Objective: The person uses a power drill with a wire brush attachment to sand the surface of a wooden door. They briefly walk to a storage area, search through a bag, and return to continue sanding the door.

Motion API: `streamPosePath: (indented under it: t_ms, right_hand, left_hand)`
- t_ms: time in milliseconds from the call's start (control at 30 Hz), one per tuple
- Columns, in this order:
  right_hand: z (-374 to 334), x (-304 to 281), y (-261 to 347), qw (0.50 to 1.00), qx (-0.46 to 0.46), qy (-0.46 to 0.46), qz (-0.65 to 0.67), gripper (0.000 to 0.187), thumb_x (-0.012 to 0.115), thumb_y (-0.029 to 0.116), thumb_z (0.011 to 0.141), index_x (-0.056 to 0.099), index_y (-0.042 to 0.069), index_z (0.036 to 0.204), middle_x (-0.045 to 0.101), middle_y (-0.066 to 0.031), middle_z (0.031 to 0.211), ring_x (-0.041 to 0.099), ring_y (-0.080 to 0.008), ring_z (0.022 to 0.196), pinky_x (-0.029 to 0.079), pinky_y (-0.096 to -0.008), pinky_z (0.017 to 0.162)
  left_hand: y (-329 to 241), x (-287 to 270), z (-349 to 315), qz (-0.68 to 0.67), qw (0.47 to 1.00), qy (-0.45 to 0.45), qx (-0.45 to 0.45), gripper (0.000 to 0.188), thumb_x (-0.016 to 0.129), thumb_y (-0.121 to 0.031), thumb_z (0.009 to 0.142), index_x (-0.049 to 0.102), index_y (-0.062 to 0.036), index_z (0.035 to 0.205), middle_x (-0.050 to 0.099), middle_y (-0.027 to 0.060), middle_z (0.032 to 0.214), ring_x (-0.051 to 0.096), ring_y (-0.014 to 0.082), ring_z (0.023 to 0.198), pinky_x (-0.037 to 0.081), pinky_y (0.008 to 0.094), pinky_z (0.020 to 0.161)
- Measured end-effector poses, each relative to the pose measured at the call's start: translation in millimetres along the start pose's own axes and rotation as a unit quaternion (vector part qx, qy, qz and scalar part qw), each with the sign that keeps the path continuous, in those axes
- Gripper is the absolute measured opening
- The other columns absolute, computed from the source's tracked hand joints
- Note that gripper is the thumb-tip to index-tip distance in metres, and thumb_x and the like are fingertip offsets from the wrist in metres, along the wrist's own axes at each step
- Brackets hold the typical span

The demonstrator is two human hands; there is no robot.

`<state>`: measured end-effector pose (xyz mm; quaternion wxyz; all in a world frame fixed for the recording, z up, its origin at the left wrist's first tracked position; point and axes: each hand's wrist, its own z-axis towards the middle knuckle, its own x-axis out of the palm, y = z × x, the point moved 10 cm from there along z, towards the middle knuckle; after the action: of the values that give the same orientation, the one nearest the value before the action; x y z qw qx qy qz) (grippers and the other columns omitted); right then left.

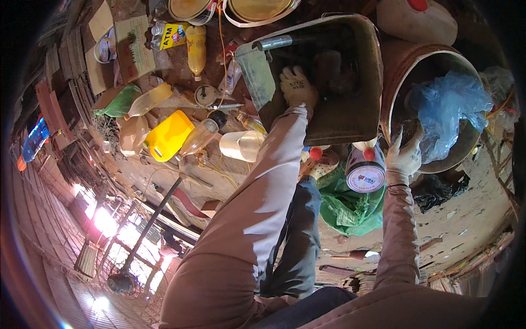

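My left hand (298, 89), in a pale work glove, reaches inside a dark rectangular tub (342, 129). Its fingers look bent, and whatever lies under them is hidden. Near the tub's far wall lies a grey metal tube (274, 42). On the right, my gloved right hand (404, 153) is closed over the near rim of a round brown bucket (395, 71). Crumpled blue plastic film (452, 112) fills part of that bucket and hangs toward its right rim. The bottom of the tub is too dark to make out.
A round tin (366, 174) and a green sack (350, 211) sit near my feet. Leftward lie a yellow jerrycan (171, 134), a white container (241, 146) and several plastic bottles (196, 52). A white jug (417, 22) with a red cap stands behind the bucket.
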<state>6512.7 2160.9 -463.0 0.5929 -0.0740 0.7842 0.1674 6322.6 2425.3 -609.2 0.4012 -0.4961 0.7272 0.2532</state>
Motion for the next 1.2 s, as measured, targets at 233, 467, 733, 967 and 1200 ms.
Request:
streamPosePath:
  t_ms: [233,467,733,967,1200]
  right_hand:
    - [1.3,-3.9,22.6,0.999,-0.021,0.018,0.026,0.058,0.049,0.046,0.09,0.037,0.011,0.135,0.066,-0.0192,0.104,0.065,-0.039,0.085,0.051,-0.0453,0.068]
    - [-5.6,1.4,17.0,1.0,-0.002,0.019,0.002,0.058,0.047,0.048,0.091,0.037,0.012,0.135,0.066,-0.0198,0.103,0.065,-0.0399,0.084,0.051,-0.0467,0.068]
    - [2.1,-0.2,21.4,0.999,-0.042,0.009,0.033,0.058,0.042,0.049,0.092,0.036,0.012,0.136,0.063,-0.0217,0.109,0.063,-0.0424,0.091,0.05,-0.0496,0.071]
    - [3.1,1.9,13.3,0.999,-0.024,0.01,0.023,0.059,0.039,0.051,0.093,0.036,0.012,0.136,0.065,-0.022,0.104,0.063,-0.0434,0.088,0.05,-0.0501,0.071]
    - [4.5,4.3,2.2,1.0,0.011,0.023,0.008,0.061,0.039,0.058,0.092,0.037,0.015,0.135,0.067,-0.0236,0.092,0.062,-0.0453,0.082,0.048,-0.0515,0.069]
  left_hand:
    - [44.1,66.1,33.5,-0.265,0.949,0.096,-0.14,0.081,0.067,-0.032,0.074,0.03,-0.0043,0.14,0.037,0.0285,0.137,0.044,0.0414,0.122,0.037,0.0487,0.101]
    - [-82.4,63.3,-24.3,-0.173,0.941,0.29,0.033,0.075,0.06,-0.038,0.08,0.026,-0.0202,0.145,0.023,0.0349,0.143,0.037,0.0501,0.125,0.034,0.0532,0.103]
    - [-112.5,58.5,-53.5,-0.226,0.946,0.229,0.031,0.067,0.05,-0.035,0.085,0.026,-0.0183,0.146,0.024,0.0422,0.138,0.032,0.0575,0.125,0.027,0.0594,0.105]
    - [-132.3,-31.3,-140.1,-0.104,0.912,0.251,0.306,0.064,0.057,-0.029,0.082,0.04,0.0014,0.135,0.047,0.028,0.127,0.046,0.0405,0.12,0.037,0.0514,0.099]
    - [-87.3,-146.6,-214.4,-0.194,0.915,-0.097,0.341,0.051,0.062,-0.025,0.082,0.049,-0.0019,0.126,0.051,0.0176,0.12,0.049,0.0335,0.112,0.037,0.0473,0.095]
